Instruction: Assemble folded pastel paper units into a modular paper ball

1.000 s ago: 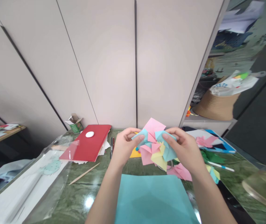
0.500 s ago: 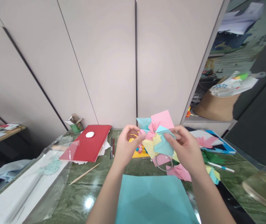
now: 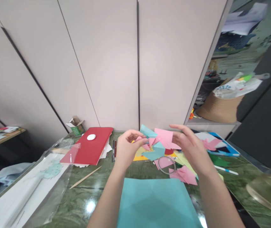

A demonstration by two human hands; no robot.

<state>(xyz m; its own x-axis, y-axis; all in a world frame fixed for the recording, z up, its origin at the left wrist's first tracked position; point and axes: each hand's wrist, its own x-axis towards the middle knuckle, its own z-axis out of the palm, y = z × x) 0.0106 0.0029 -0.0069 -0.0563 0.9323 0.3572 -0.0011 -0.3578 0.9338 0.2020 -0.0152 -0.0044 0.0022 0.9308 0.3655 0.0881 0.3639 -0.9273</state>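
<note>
My left hand [image 3: 128, 150] is closed, with thumb and fingertips pinching the left side of a folded paper flower [image 3: 164, 138] of pink, light blue and yellow pieces. The flower is held up above the table and tilted. My right hand [image 3: 193, 150] is beside its right edge with the fingers stretched out and apart; whether they touch the paper I cannot tell. Below the flower lie a clear tape ring [image 3: 167, 165] and a folded pink paper piece [image 3: 184, 175]. A light blue sheet [image 3: 158, 202] lies between my forearms.
On the left are a red folder [image 3: 91, 148] with a white oval object [image 3: 91, 137] on it, a pointed wooden stick [image 3: 85, 178] and a plastic sleeve [image 3: 54, 186]. A white pen [image 3: 227, 170] and a glass container [image 3: 268, 190] are at the right. Cabinet doors [image 3: 102, 63] stand behind.
The paper flower has tipped and turned, sitting slightly lower, so its blue and yellow front pieces show less. My right hand has let go of the blue piece and spread its fingers.
</note>
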